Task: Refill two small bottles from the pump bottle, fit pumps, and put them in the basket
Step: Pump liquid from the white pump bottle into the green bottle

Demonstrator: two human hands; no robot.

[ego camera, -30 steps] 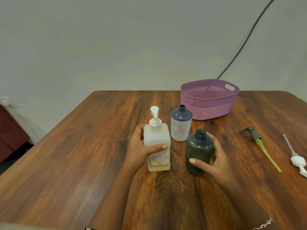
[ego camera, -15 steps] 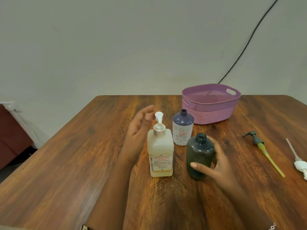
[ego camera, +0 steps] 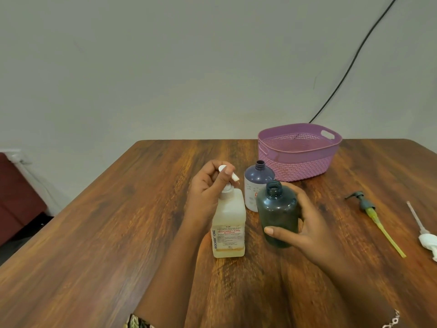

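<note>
Head view, early: left hand (ego camera: 208, 194) pinches the pump bottle (ego camera: 228, 223) by its head, right hand (ego camera: 307, 229) grips the unfilled-looking dark bottle (ego camera: 276, 213), basket (ego camera: 300, 151) holds nothing

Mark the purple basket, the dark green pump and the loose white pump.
purple basket (ego camera: 301, 170), head view, woven front wall.
dark green pump (ego camera: 367, 205), head view, its collar.
loose white pump (ego camera: 428, 240), head view, its white head.

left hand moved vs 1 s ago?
Yes. Against the standing pump bottle, the left hand has climbed from gripping its body to pinching its pump head.
</note>
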